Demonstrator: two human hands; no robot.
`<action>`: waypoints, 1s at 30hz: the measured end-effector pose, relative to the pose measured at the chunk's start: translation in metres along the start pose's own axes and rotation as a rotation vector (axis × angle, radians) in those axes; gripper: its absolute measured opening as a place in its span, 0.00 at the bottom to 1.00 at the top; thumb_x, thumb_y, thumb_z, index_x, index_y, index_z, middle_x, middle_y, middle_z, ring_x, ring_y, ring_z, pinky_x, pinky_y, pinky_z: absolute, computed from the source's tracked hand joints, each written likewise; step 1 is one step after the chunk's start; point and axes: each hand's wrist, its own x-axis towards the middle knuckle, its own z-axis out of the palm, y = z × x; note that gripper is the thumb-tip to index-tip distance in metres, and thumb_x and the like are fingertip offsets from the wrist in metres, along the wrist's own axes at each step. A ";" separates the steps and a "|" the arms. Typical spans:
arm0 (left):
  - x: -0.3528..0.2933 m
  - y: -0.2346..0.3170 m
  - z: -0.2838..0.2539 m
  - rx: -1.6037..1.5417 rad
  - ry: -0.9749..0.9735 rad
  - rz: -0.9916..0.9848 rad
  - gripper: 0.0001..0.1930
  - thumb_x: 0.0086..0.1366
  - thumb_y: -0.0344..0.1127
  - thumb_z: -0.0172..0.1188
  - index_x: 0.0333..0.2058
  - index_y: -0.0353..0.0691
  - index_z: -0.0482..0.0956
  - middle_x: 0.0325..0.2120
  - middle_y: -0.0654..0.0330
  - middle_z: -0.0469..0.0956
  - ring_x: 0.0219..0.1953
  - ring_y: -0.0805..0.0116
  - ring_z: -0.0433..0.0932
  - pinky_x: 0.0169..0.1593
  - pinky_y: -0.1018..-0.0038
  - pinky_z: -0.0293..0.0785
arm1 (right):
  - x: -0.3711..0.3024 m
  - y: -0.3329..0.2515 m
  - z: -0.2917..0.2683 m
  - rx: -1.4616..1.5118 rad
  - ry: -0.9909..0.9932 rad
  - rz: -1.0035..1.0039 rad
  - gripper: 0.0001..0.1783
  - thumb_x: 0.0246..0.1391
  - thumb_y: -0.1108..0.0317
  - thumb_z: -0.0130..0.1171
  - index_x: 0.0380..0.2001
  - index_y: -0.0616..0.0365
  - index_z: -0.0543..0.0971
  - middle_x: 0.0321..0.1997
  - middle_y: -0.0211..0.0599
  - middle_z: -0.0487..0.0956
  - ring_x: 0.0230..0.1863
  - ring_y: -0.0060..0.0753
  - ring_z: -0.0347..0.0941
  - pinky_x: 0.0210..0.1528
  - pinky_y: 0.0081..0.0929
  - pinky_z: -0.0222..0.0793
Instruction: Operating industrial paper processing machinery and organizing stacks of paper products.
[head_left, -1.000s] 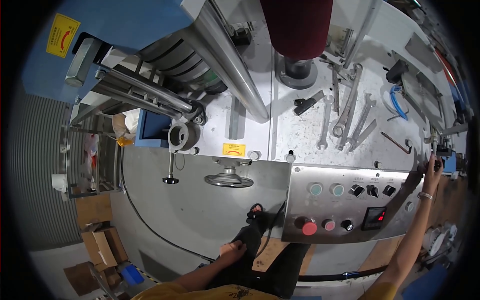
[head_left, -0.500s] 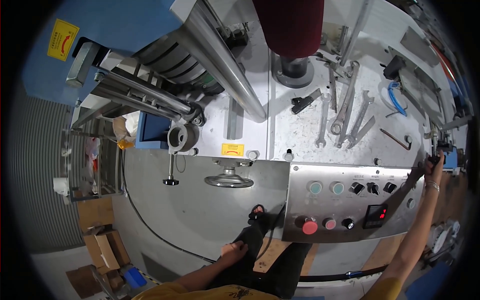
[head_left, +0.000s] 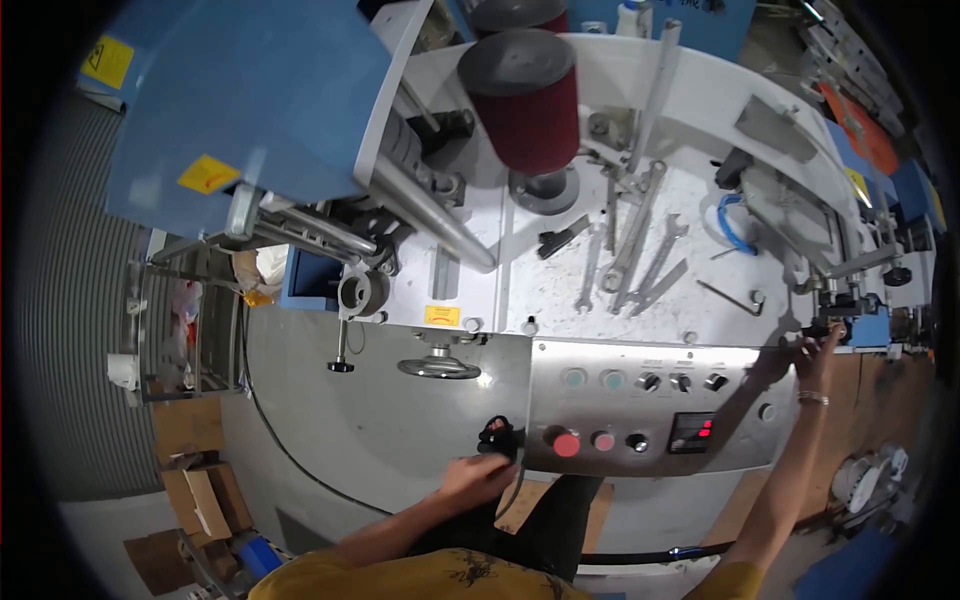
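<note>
My right hand [head_left: 816, 362], at the end of an outstretched arm, is closed on a small dark knob [head_left: 818, 330] beside the metal fixture at the table's right end. The fingers partly hide that knob. My left hand [head_left: 476, 482] hangs low over my leg with its fingers curled in. Nothing shows in it, and it touches no part of the machine. Between the hands, the steel control panel [head_left: 735, 368] carries green and red buttons, black rotary switches, a red mushroom button [head_left: 566, 444] and a lit red display [head_left: 692, 432].
On the white tabletop lie several wrenches [head_left: 632, 240], a black-handled scraper-like tool [head_left: 562, 238], a hex key [head_left: 730, 298] and a blue hose loop [head_left: 735, 222]. A dark red cylinder [head_left: 528, 115] stands behind. A handwheel [head_left: 438, 368] juts out in front; cardboard boxes [head_left: 205, 500] sit lower left.
My view has shifted, showing more of the table's far side. My left hand has risen and moved slightly away from my body. My right hand stays at the knob.
</note>
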 end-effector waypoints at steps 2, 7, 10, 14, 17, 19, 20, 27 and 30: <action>0.066 0.074 -0.018 -0.172 0.124 0.225 0.06 0.54 0.31 0.67 0.27 0.37 0.79 0.17 0.58 0.76 0.17 0.64 0.75 0.21 0.71 0.71 | -0.016 0.001 0.006 -0.143 0.068 -0.028 0.44 0.51 0.27 0.47 0.53 0.55 0.68 0.35 0.38 0.72 0.23 0.25 0.70 0.21 0.20 0.71; 0.244 0.234 -0.061 -0.150 0.529 0.707 0.11 0.49 0.27 0.67 0.33 0.32 0.78 0.24 0.52 0.77 0.24 0.57 0.75 0.28 0.68 0.71 | -0.069 -0.005 0.038 -0.398 0.130 -0.149 0.34 0.62 0.39 0.41 0.54 0.60 0.62 0.48 0.42 0.72 0.28 0.32 0.75 0.23 0.23 0.71; 0.374 0.331 -0.086 -0.038 0.708 0.801 0.09 0.56 0.33 0.62 0.34 0.36 0.78 0.31 0.53 0.77 0.34 0.53 0.75 0.35 0.64 0.71 | -0.088 -0.009 -0.001 -0.342 0.132 -0.190 0.29 0.64 0.44 0.43 0.52 0.59 0.64 0.46 0.42 0.73 0.29 0.29 0.75 0.21 0.20 0.68; 0.548 0.387 -0.100 0.321 0.543 0.591 0.13 0.57 0.43 0.58 0.32 0.38 0.80 0.33 0.51 0.80 0.37 0.50 0.78 0.40 0.58 0.74 | -0.122 -0.002 -0.032 -0.353 0.105 -0.163 0.19 0.66 0.53 0.44 0.44 0.58 0.70 0.33 0.33 0.74 0.25 0.19 0.71 0.21 0.17 0.65; 0.676 0.357 -0.079 0.672 0.230 0.466 0.19 0.54 0.48 0.59 0.32 0.35 0.80 0.29 0.49 0.81 0.32 0.52 0.81 0.38 0.60 0.76 | -0.142 0.023 -0.049 -0.279 0.121 -0.086 0.16 0.66 0.55 0.46 0.36 0.58 0.73 0.25 0.28 0.72 0.23 0.15 0.66 0.24 0.14 0.62; 0.704 0.366 -0.060 0.754 -0.220 0.254 0.23 0.53 0.51 0.60 0.32 0.32 0.80 0.22 0.50 0.80 0.22 0.56 0.80 0.31 0.62 0.77 | -0.159 0.020 -0.052 -0.232 0.141 -0.026 0.16 0.66 0.56 0.47 0.34 0.58 0.73 0.23 0.27 0.72 0.23 0.14 0.65 0.25 0.14 0.62; 0.711 0.369 -0.046 0.714 -0.298 0.218 0.25 0.54 0.55 0.59 0.29 0.32 0.80 0.18 0.52 0.78 0.18 0.62 0.77 0.26 0.66 0.76 | -0.166 0.022 -0.054 -0.252 0.098 -0.038 0.15 0.65 0.58 0.48 0.34 0.58 0.74 0.23 0.26 0.72 0.23 0.14 0.65 0.25 0.14 0.62; 0.761 0.333 0.017 0.582 -0.742 0.279 0.22 0.60 0.50 0.56 0.40 0.33 0.76 0.27 0.55 0.75 0.29 0.66 0.76 0.32 0.67 0.75 | -0.158 0.012 -0.057 -0.368 -0.018 0.005 0.10 0.63 0.63 0.52 0.35 0.59 0.74 0.23 0.24 0.74 0.24 0.14 0.67 0.27 0.16 0.64; 0.790 0.313 0.027 0.670 -0.851 0.427 0.15 0.62 0.42 0.54 0.41 0.37 0.75 0.34 0.55 0.74 0.40 0.60 0.74 0.45 0.61 0.71 | -0.153 0.024 -0.069 -0.379 0.039 0.049 0.10 0.62 0.63 0.53 0.35 0.60 0.75 0.22 0.25 0.74 0.23 0.14 0.66 0.27 0.16 0.64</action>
